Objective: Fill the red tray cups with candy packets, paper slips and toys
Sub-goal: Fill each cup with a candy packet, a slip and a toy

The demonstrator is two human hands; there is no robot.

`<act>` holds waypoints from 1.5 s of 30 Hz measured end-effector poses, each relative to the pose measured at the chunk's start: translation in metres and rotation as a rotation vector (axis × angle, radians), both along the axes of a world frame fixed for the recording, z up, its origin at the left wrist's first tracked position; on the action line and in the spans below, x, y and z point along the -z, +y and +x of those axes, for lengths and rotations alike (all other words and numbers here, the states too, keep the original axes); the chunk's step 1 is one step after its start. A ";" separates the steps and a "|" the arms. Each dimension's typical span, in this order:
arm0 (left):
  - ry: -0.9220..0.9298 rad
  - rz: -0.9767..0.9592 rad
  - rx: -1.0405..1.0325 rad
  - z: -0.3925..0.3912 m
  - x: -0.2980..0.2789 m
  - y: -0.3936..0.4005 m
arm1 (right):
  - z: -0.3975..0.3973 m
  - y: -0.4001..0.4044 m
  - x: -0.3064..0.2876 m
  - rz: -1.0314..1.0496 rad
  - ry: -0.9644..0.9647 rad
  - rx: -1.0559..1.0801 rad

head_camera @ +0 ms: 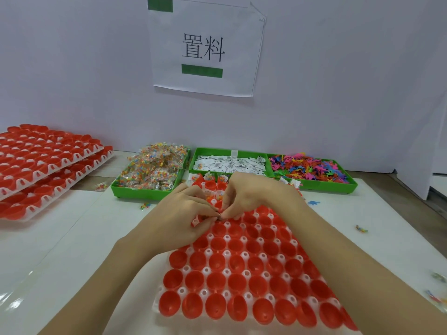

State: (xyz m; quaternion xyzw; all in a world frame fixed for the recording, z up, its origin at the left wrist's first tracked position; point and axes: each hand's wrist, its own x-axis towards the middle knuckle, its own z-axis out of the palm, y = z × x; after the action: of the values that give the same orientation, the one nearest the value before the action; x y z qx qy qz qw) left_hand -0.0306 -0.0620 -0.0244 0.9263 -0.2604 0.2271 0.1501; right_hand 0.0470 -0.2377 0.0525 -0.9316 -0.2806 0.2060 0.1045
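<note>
While the hands meet over the far part of the tray (pixel 169 303), most of the job looks undone. The left hand (pixel 180 215) and right hand (pixel 244 197) have their fingertips pinched together on something small at the middle of the picture; what it is I cannot tell, perhaps a slip. Only the far rows, at twelve o'clock from the hands, show candy and slips in the cups; every cup (pixel 219 262) from the hands down to six o'clock is bare red. So I judge a small share filled and many rows left.

The supplies sit just beyond the tray: candy bin (pixel 147 170) at eleven o'clock, slips bin (pixel 229 163) at twelve, toys bin (pixel 312 169) at one. More trays are stacked (pixel 43 165) at nine o'clock, well apart.

For room, the bins press close to the tray's far edge, so reaches there are short but tight. The mat (pixel 72 250) lies open at eight o'clock and at three o'clock, apart from a few stray pieces (pixel 361 229). The wall (pixel 72 68) closes the bench behind the bins.
</note>
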 end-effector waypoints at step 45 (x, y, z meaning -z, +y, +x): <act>-0.207 -0.105 -0.246 0.012 -0.001 0.050 | -0.024 -0.114 0.056 1.067 -0.322 0.475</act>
State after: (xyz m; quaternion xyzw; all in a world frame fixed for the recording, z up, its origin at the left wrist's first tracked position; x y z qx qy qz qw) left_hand -0.0186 -0.0120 -0.0237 0.9136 -0.1470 0.3515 0.1419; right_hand 0.0231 -0.3521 -0.0034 -0.8073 -0.1419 -0.1356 0.5565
